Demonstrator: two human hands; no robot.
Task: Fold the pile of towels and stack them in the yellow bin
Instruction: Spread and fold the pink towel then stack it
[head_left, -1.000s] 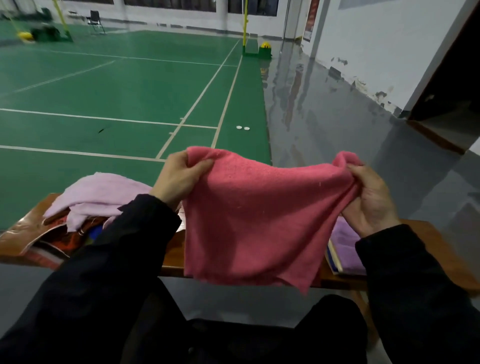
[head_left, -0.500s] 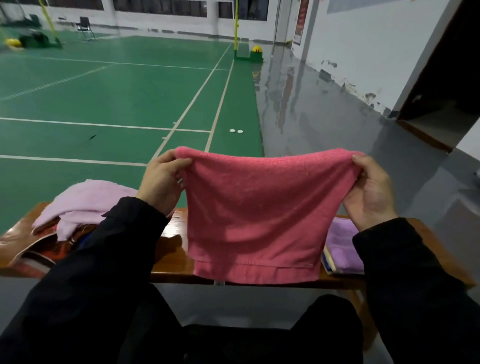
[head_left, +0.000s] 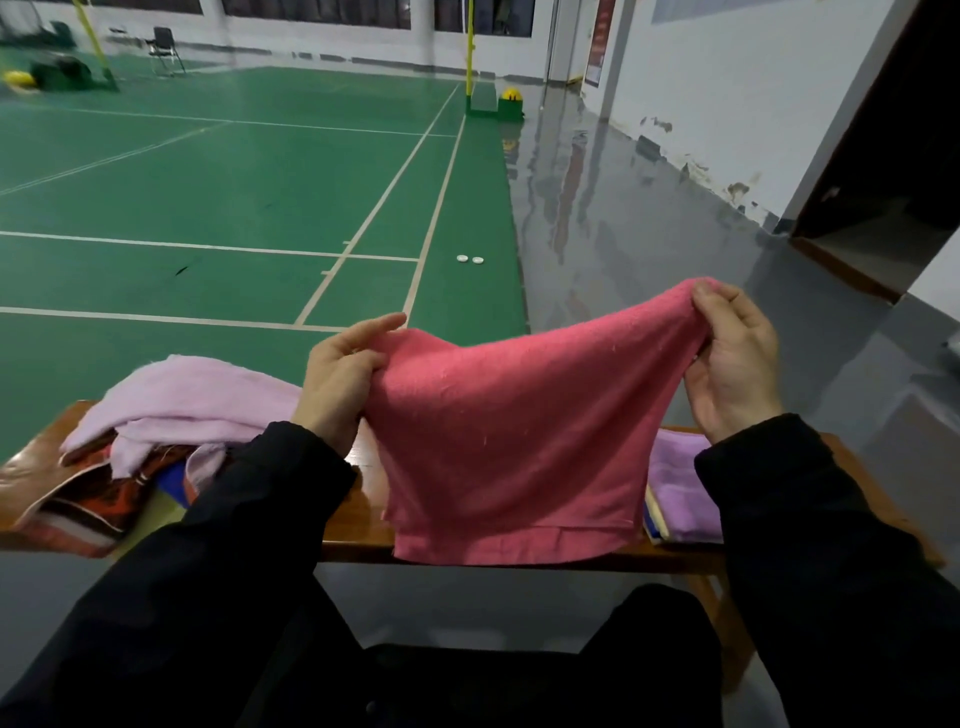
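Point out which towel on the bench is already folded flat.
The purple towel at the bench's right end, lying flat. The light pink towel on the left is a crumpled heap; the pink towel hangs from both hands.

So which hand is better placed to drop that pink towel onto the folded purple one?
Probably the right hand: it grips the pink towel directly above the folded purple towel; the left hand is farther away.
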